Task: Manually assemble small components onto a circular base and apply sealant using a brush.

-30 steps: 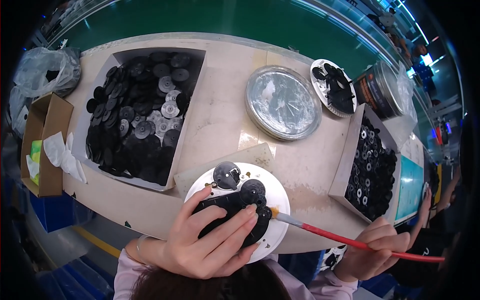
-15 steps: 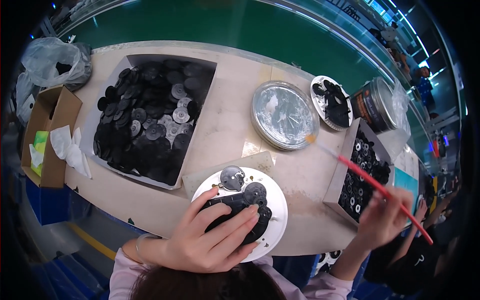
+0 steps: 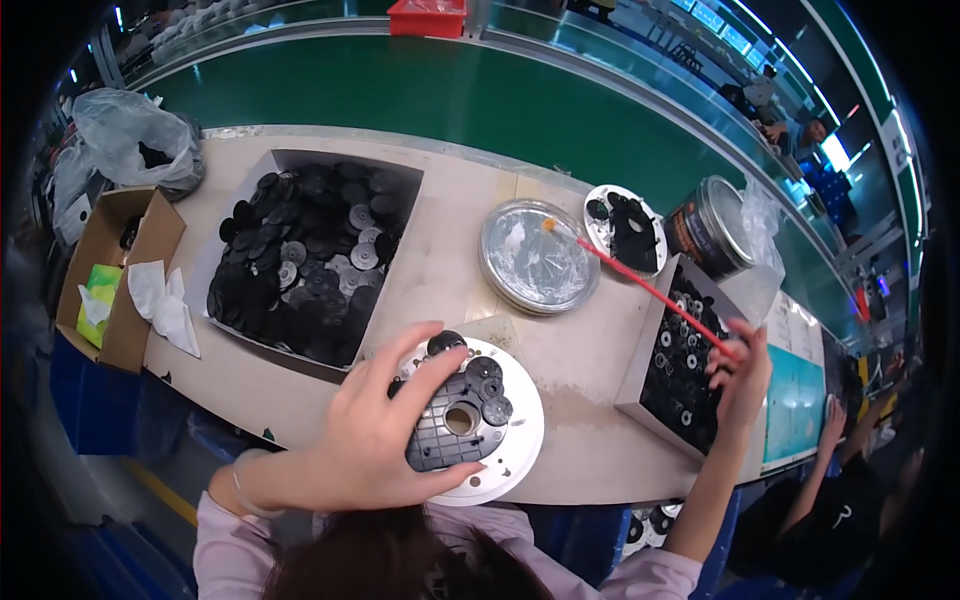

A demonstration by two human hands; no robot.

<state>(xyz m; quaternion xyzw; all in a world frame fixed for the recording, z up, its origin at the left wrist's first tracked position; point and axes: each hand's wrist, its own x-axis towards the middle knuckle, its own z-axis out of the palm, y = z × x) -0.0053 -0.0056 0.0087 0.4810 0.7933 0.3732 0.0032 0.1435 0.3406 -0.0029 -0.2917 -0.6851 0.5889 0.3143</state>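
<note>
My left hand (image 3: 365, 435) spans a white round plate (image 3: 523, 410) near the front edge of the table, fingers and thumb spread wide. A black plastic gear housing (image 3: 437, 448) with a round hole lies on that plate, and small dark gears (image 3: 487, 378) sit on it. Two of my fingertips are at a round black part (image 3: 446, 343) on the plate's far side. Pinched in my right hand (image 3: 742, 385) is a thin red-handled brush (image 3: 655, 292). Its yellowish tip hangs over a round, shallow dish (image 3: 505, 285) with a pale, glossy smear inside.
A wide box (image 3: 392, 235) of dark discs stands left, beside a cardboard box (image 3: 140, 310) with tissues. To the right are a box of small black gears (image 3: 635, 375), another white plate (image 3: 655, 262) and a large tin (image 3: 690, 225). A co-worker's hand (image 3: 832, 425) shows far right.
My right hand has carried the brush left, its tip now over the dish. The left hand's fingers have spread apart, baring more of the gear housing. The whole view has shifted.
</note>
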